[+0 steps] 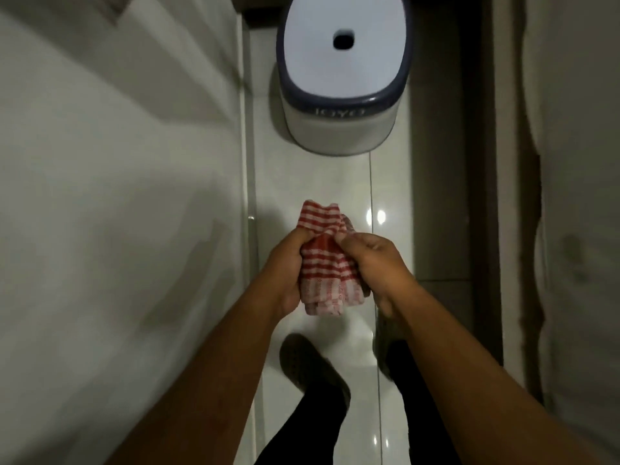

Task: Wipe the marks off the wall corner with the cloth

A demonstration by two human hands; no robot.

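Observation:
A red and white striped cloth [322,263] is bunched between both hands in the middle of the head view, above the floor. My left hand [288,263] grips its left side with the fingers curled in. My right hand [375,263] pinches and holds its right side. The pale wall [117,196] fills the left of the view, with faint grey smudges low on it. On the far right another wall [577,229] has a rough, chipped edge and a dark smudge.
A white plastic stool with a dark blue rim [342,78] stands on the glossy white tiled floor [335,182] ahead. A dark door frame [483,162] runs along the right. My feet in dark slippers [312,367] are below my hands.

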